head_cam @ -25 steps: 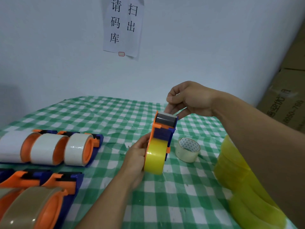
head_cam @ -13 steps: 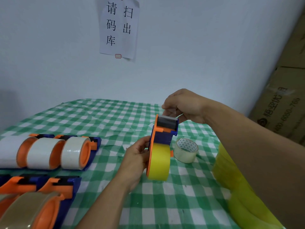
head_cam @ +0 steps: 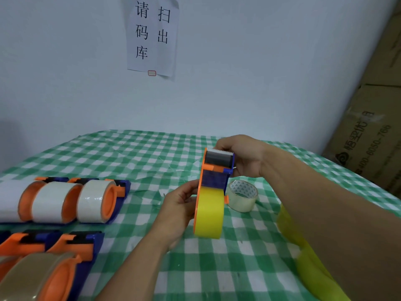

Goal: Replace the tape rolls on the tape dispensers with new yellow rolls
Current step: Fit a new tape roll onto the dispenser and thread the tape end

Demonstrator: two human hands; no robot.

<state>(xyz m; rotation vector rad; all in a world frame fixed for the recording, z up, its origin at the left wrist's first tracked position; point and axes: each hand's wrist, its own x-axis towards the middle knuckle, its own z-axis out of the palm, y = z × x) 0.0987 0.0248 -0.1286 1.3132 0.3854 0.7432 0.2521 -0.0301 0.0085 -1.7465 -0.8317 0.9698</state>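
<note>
Dispenser [head_cam: 217, 170]: held upright in the middle of the frame, lifted just above the counter [head_cam: 134, 148]. It has an orange side plate, a blue body, a dark roller and a toothed metal blade at the top.
Yellow roll [head_cam: 209, 211]: seated on the dispenser's lower wheel, a smooth glossy band facing the camera.
Left hand [head_cam: 180, 209]: fingers curled on the orange side plate beside the roll, steadying it.
Right hand [head_cam: 243, 157]: wrapped around the top end behind the blade. Whether it pinches a tape end I cannot tell.
Handling: probably light, with a stiff plastic shell. The tape back looks slick and any loose end will be sticky. Best held by the side plate and blue body, with fingers kept off the teeth.
Clear roll [head_cam: 243, 195]: lying flat on the green checked cloth just right of the dispenser, with a thin cardboard core.
White-roll dispensers [head_cam: 65, 198]: a row at the left edge.
Brown-roll dispensers [head_cam: 43, 268]: at the lower left.
Spare yellow rolls [head_cam: 303, 257]: stacked at the lower right, partly hidden by the forearm.
</note>
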